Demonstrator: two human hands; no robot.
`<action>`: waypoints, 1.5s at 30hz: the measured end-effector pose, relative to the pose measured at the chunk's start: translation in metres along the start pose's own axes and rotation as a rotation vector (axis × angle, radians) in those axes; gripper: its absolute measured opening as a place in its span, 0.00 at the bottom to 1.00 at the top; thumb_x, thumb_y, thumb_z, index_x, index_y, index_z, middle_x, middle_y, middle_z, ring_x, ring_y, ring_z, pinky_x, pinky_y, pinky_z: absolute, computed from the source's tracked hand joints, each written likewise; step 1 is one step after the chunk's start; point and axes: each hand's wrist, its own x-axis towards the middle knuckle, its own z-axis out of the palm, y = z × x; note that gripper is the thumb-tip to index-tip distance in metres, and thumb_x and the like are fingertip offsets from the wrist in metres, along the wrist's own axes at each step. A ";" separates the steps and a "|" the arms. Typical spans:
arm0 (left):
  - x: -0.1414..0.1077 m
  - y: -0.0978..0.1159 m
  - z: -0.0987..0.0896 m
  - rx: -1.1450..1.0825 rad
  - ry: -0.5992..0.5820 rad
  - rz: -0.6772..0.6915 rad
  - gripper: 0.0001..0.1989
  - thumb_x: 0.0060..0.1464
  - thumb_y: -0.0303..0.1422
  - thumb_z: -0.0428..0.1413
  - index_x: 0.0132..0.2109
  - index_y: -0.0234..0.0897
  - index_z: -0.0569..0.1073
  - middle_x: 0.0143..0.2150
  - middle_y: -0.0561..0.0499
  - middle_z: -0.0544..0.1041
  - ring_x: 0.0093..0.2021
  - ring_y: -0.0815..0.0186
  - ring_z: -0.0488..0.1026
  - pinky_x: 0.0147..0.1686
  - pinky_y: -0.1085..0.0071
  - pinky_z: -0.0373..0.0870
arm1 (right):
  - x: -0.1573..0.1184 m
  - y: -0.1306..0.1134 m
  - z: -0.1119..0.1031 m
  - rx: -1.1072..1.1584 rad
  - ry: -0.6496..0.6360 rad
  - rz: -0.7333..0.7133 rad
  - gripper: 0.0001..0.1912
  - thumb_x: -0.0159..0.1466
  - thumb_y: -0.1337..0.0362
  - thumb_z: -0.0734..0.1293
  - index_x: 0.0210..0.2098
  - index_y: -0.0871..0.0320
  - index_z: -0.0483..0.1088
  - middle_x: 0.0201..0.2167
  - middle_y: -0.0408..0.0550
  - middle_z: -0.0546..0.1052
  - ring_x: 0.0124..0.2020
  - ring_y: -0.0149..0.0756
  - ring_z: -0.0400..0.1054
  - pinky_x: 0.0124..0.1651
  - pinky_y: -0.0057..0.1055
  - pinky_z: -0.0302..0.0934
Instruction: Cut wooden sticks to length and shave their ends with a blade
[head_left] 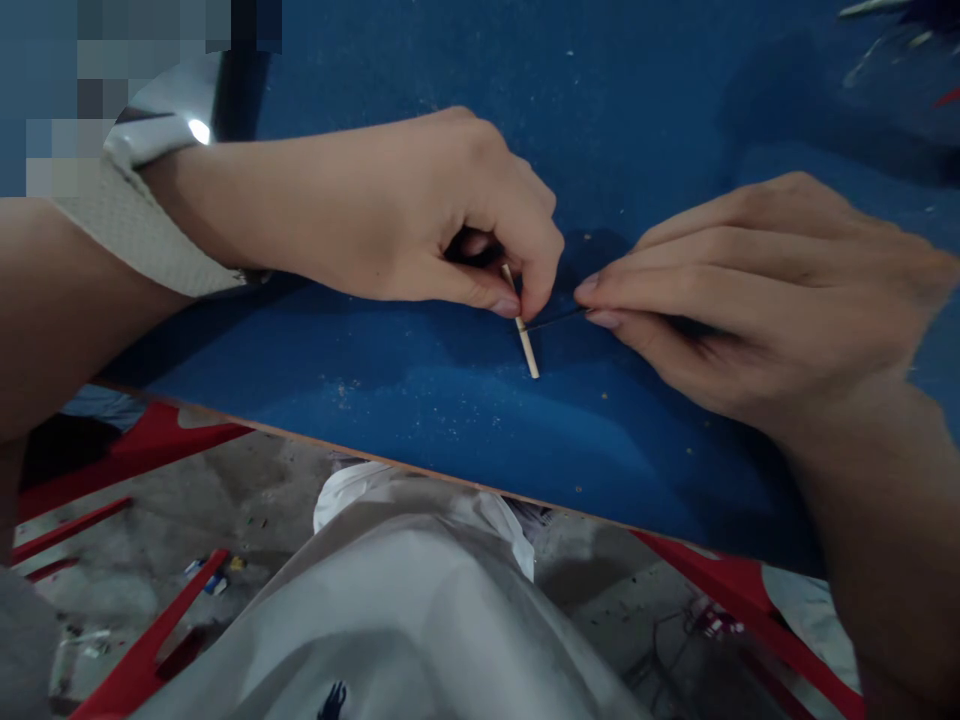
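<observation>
Pinching a thin, pale, round wooden stick (529, 352) between thumb and index fingertip, the left hand (435, 220) holds it at a slant just above the blue, smooth-topped table (412, 400), near its front edge. The other left fingers curl inward, and the stick's lower end sticks out freely below the pinch. The right hand (757, 280) closes its thumb and fingertips on a fine, dark thread (556, 320), which runs across the narrow gap to the stick, just under the left fingertips.

Pale crumbs (450, 425) dot the tabletop in front of the hands. A whitish woven wrist strap (161, 235) circles the left wrist. At the far right corner lie a slim, pale rod (874, 10) and a dark bundle (934, 15), both well apart from the hands. Below the table edge are a light grey garment (420, 600) across the lap, red bars (161, 630) and a littered grey floor (262, 520).

Coarse square blocks cover the upper left corner. The dark bundle is cut off and unclear. Whether the thread wraps around the stick or only touches it cannot be told; its right end is hidden in the fingers.
</observation>
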 end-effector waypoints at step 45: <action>0.008 0.014 0.001 0.171 -0.003 -0.142 0.53 0.78 0.73 0.38 0.50 0.35 0.94 0.48 0.54 0.84 0.57 0.63 0.87 0.67 0.50 0.71 | 0.003 -0.014 0.001 0.004 -0.023 0.040 0.21 0.84 0.69 0.81 0.69 0.39 0.84 0.62 0.31 0.95 0.55 0.42 0.94 0.54 0.44 0.75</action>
